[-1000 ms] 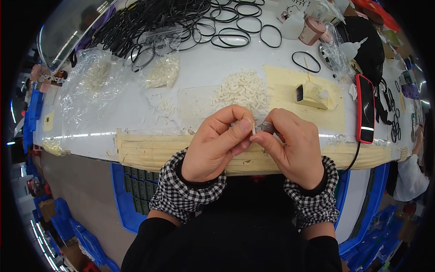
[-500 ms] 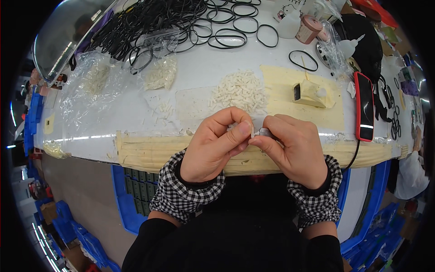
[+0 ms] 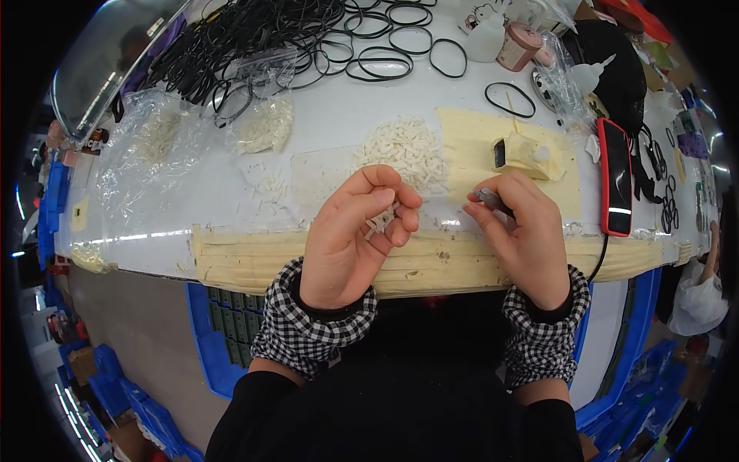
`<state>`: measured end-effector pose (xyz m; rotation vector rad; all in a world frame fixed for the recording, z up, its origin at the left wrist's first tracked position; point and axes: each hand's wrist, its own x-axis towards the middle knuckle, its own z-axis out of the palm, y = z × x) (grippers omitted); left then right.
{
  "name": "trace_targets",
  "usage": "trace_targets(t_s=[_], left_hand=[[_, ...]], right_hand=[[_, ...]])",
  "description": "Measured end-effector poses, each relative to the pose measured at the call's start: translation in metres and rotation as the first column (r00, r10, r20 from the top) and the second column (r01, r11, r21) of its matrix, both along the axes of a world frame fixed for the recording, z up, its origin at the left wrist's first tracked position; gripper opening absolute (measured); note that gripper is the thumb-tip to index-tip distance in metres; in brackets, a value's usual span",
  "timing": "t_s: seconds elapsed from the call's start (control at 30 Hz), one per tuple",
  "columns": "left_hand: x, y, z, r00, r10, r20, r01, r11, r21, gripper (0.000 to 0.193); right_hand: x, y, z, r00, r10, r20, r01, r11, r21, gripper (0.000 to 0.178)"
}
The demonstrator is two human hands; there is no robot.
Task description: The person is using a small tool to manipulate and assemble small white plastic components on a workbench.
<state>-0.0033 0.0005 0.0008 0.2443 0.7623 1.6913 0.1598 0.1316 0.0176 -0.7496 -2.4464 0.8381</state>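
Note:
My left hand (image 3: pixel 342 239) is cupped with curled fingers around several small white pieces (image 3: pixel 379 222), which show between the thumb and fingers. Apart from it, my right hand (image 3: pixel 535 235) pinches a small grey metallic object (image 3: pixel 489 199) between thumb and forefinger; its exact kind cannot be made out. Just beyond both hands lies a heap of short white tubular pieces (image 3: pixel 400 146) on the white tabletop. A looser scatter of thin white bits (image 3: pixel 271 189) lies to the left of that heap.
Tape covers the table's front edge (image 3: pixel 323 258). A tape-wrapped block (image 3: pixel 531 156) and a red-cased phone (image 3: pixel 615 181) with a cable stand right. Clear plastic bags (image 3: pixel 265 127) lie left. Black rubber belts (image 3: pixel 246 38) pile up at the back; blue crates (image 3: pixel 206 339) sit below.
My hands have drawn apart from where they met at the fingertips. The left has turned, showing the white pieces in its fingers; the right has moved right with the grey object.

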Motion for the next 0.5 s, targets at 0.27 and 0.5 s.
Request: trace_targets(t_s=[0.27,0.5], left_hand=[[-0.001,0.001,-0.004,1.000,-0.018,-0.012,0.019,0.998,0.059,0.016],[0.006,0.002,0.007,0.984,-0.061,-0.165,0.047,0.995,-0.088,0.018]], right_hand=[[-0.007,-0.004,-0.005,0.996,0.011,0.089,-0.023,0.991,0.132,0.012],[-0.016,-0.008,0.010,0.980,0.083,-0.180,-0.101,0.991,-0.093,0.013]])
